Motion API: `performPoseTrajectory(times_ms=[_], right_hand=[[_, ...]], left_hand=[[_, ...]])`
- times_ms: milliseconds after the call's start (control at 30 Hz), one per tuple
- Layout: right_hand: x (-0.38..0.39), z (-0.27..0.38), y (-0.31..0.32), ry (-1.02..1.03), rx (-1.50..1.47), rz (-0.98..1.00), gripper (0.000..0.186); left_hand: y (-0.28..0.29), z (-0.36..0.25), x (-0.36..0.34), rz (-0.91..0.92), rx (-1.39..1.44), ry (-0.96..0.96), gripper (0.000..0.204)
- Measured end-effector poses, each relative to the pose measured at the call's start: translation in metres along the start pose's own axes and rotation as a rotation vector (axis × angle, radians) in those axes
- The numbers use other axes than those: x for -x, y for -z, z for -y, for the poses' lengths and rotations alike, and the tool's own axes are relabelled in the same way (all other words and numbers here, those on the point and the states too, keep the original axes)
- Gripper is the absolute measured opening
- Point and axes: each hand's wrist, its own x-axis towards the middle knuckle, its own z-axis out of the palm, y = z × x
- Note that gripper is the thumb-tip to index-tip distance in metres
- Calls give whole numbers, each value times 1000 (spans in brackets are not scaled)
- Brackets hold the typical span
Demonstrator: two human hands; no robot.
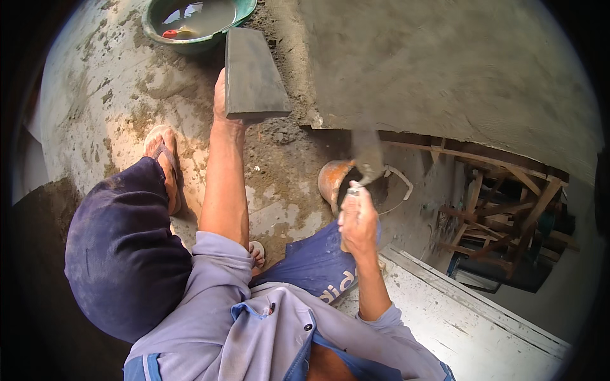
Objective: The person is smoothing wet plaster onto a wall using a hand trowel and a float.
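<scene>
My left hand (220, 101) is stretched forward, holding a grey plasterer's float (255, 76) beside the edge of the plastered surface. The float's flat face shows, while most of my fingers are hidden behind it. My right hand (359, 219) is closed round the handle of a trowel (366, 155), whose blade points away from me and is blurred by motion. Just beyond that hand, an orange bucket (330, 181) stands on the floor, partly hidden by the hand and trowel. Grey smears mark its rim.
At the far left, a green basin (150, 28) holds cloudy water and a red-handled tool (171, 33). Grey plaster (445, 70) covers the broad surface at upper right. A wooden frame (508, 203) stands at right; a white panel (438, 311) lies lower right. Mortar crumbs (279, 136) litter the floor.
</scene>
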Motion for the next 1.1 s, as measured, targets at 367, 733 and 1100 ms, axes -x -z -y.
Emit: performPoseTrajectory(times_ms=[367, 733, 1100], right_hand=[[-3, 11, 6, 9, -205, -182, 43], [-17, -31, -36, -52, 145, 68, 29], [6, 2, -20, 120, 154, -27, 28]], left_hand=[[9, -5, 3, 17, -29, -40, 28], [-6, 7, 7, 19, 11, 37, 30], [-5, 4, 11, -76, -36, 20, 30]])
